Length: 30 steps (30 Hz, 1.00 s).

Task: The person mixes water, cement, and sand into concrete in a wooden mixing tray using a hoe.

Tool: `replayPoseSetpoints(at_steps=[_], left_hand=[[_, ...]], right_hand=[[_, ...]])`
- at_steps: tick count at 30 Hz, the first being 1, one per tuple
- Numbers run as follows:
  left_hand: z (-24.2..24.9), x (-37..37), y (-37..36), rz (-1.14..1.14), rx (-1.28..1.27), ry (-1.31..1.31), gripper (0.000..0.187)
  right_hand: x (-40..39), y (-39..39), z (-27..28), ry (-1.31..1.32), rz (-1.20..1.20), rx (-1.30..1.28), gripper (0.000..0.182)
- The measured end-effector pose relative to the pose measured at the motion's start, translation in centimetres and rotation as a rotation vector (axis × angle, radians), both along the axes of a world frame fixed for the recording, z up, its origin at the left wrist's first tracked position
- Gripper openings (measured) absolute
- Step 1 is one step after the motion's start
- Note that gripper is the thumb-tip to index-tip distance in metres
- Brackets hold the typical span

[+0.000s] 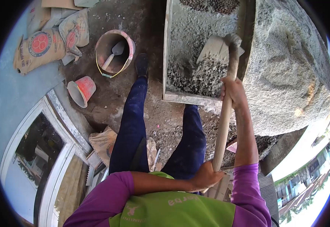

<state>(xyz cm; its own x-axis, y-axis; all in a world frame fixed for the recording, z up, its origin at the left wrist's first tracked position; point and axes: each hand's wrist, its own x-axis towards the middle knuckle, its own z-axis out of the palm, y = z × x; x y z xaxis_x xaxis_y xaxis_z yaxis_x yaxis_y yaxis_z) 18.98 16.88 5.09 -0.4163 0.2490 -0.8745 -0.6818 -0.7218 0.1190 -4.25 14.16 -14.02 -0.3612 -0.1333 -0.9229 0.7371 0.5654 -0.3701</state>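
A hoe with a long wooden handle point(222, 132) slants up through the middle right. Its broad grey blade point(214, 49) rests among wet, lumpy concrete mix point(210, 73) inside a shallow mixing trough point(166, 49). My right hand point(234, 92) is wrapped round the upper part of the handle, closer to the blade. Lower down, near my waist, my left hand point(206, 176) grips the butt end of the same handle. Dark gravel point(210, 5) lies at the trough's far end.
A big sand heap point(290, 68) borders the trough on the right. To the left stand a large bucket point(101, 41) holding a trowel point(114, 53) and a small red bucket point(85, 86). Cement bags point(40, 47) lean by the wall, above a window frame point(40, 104).
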Motion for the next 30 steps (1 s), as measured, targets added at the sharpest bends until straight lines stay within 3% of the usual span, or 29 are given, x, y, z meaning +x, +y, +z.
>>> replayPoseSetpoints(at_steps=[2, 6, 10, 13, 16, 20, 24, 27, 30], left_hand=[[-2.8, -0.6, -2.2, -0.099, -0.119, 0.11, 0.023], [-10.1, -5.8, -10.5, -0.092, -0.43, 0.269, 0.018], [-17.4, -8.0, -17.6, -0.088, -0.308, 0.077, 0.015], [-18.4, -5.8, -15.7, 0.016, -0.177, -0.078, 0.015], [-16.1, -4.7, -10.4, 0.084, -0.118, -0.173, 0.014], [-11.3, -4.5, -3.6, 0.049, -0.122, -0.24, 0.016], [-8.2, -0.8, 0.5, -0.202, -0.237, -0.192, 0.017], [-6.4, -0.4, -0.3, -0.283, -0.227, -0.112, 0.017], [-10.1, -1.5, -2.7, -0.411, -0.679, 0.192, 0.019]], right_hand=[[-3.2, -3.0, 1.1, 0.155, -0.022, -0.077, 0.017], [-10.5, -11.5, -2.0, 0.253, -0.074, -0.296, 0.021], [-11.6, -19.2, -12.7, 0.241, -0.068, -0.209, 0.026], [-6.4, -19.1, -18.4, 0.163, 0.12, -0.112, 0.03], [-3.4, -14.8, -17.5, 0.086, 0.215, -0.132, 0.032], [0.3, -6.6, -16.7, -0.086, 0.168, -0.108, 0.027], [2.2, -0.2, -11.0, -0.141, -0.119, -0.086, 0.021], [-0.7, 0.3, -4.9, -0.016, -0.198, -0.097, 0.019], [-6.3, -2.3, -1.3, 0.181, -0.273, -0.15, 0.021]])
